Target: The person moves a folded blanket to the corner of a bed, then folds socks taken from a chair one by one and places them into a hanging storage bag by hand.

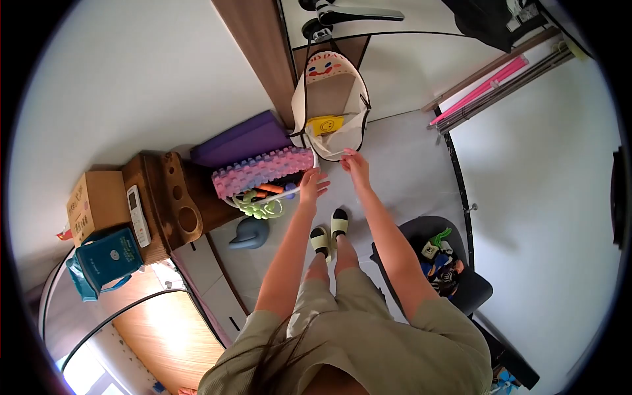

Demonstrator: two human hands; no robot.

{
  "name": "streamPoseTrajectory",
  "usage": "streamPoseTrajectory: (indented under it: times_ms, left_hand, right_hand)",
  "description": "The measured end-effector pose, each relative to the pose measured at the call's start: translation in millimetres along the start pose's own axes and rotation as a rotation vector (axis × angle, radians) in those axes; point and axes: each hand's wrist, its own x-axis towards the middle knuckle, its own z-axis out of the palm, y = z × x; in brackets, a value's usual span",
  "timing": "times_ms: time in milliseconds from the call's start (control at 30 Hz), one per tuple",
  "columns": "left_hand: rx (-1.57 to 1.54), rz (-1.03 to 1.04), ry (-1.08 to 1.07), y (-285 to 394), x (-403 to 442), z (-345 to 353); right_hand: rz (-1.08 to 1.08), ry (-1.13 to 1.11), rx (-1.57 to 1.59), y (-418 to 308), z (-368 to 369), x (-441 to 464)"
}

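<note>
A cream tote bag (332, 92) with black trim hangs from a door handle, its mouth gaping, a yellow smiley item (325, 125) inside. My right hand (355, 167) is at the bag's lower rim, its fingers pinched on the edge. Left of it, my left hand (313, 185) has its fingers apart and appears to hold nothing. It is beside a white-rimmed basket (294, 193) that holds a pink bumpy roller (263, 172), orange-handled things and a light green item (261, 208).
Behind the basket leans a purple block (242, 139). A wooden cabinet (153, 204) at left bears a cardboard box (99, 201), a white remote (138, 216) and a teal bag (108, 260). A dark chair (471, 287) with items stands at right. Pink poles (480, 90) lean upper right.
</note>
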Motion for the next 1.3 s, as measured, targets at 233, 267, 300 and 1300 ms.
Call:
streamPoseTrajectory:
  times_ms: [233,267,300,1300]
  left_hand:
    - [0.09,-0.036,-0.043,-14,-36,15]
    - [0.103,-0.038,-0.054,-15,-40,20]
    - [0.112,-0.036,-0.072,-18,-42,22]
    - [0.767,-0.098,-0.607,-305,-162,235]
  right_hand:
    - [-0.021,0.165,0.113,5,-8,-87]
    - [-0.035,0.181,0.121,3,-14,-95]
    - [-0.022,0.194,0.108,1,-20,-104]
    - [-0.074,0.798,0.307,74,-344,-355]
